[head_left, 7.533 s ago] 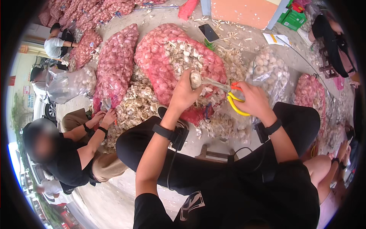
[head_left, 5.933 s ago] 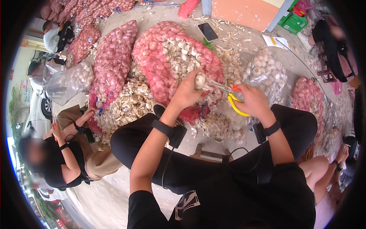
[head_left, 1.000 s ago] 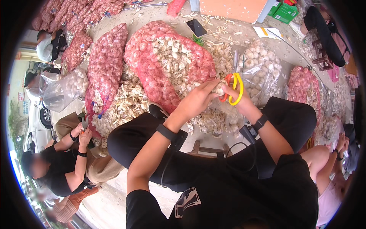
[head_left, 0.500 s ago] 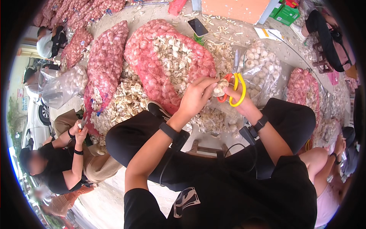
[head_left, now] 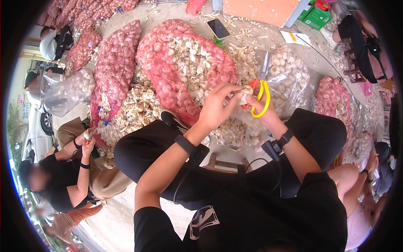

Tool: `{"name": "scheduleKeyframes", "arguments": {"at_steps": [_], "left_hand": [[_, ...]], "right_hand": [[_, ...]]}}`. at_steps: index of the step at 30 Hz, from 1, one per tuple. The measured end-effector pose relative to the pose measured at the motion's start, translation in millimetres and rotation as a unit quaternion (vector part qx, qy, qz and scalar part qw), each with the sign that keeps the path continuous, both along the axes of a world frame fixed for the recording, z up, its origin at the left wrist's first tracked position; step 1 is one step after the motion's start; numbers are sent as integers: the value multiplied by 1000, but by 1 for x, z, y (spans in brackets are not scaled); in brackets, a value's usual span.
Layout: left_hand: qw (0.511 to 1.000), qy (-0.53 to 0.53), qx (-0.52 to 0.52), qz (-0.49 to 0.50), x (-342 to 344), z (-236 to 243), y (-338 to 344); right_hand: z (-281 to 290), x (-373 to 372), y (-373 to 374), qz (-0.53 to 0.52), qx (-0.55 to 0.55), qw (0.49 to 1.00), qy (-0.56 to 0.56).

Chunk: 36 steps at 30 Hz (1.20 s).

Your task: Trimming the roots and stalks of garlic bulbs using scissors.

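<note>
A pale garlic bulb (head_left: 244,95) is pinched in the fingertips of my left hand (head_left: 217,104), above the loose skins between my knees. My right hand (head_left: 268,116) has scissors (head_left: 265,69) hooked in it, with one yellow and one orange-red handle. Their blades point up and away from me. The right thumb also rests against the bulb. Just beyond my left hand stands an open red mesh sack (head_left: 147,49) full of garlic bulbs with stems. A clear plastic bag (head_left: 289,69) of trimmed white bulbs lies past my right hand.
Garlic skins (head_left: 140,105) heap up left of the open sack. A phone (head_left: 218,29) rests on a green object at the far side. More full mesh sacks (head_left: 115,59) stand left. A co-worker (head_left: 63,180) sits at the left, and another person (head_left: 357,189) at the right.
The bulb has turned in my fingers and shows a different side. The scissors have tilted slightly to the right. Both hands stay in nearly the same place.
</note>
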<state>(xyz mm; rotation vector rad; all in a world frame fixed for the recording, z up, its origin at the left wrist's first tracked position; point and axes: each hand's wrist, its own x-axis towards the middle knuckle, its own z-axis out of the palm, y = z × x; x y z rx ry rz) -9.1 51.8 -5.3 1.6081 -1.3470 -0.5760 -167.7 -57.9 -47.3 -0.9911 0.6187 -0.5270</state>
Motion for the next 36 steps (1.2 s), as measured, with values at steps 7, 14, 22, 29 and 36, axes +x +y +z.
{"name": "scheduleKeyframes", "arguments": {"at_steps": [7,14,22,29,36], "left_hand": [[998,3,11,58,1,-7,-1],[995,-24,11,97,7,-15,-5],[991,-126,1,49,1,-16,-4],[973,179,84,115,4,-21,-5],[989,-128,-62,36,-10,-7,-2]], "right_hand": [[-6,-1,2,16,-43,997,60],[-1,3,1,-10,22,1000,10],[-6,1,3,10,48,999,25],[-7,-1,0,0,208,978,-31],[-2,-3,-2,-8,229,972,-52]]}}
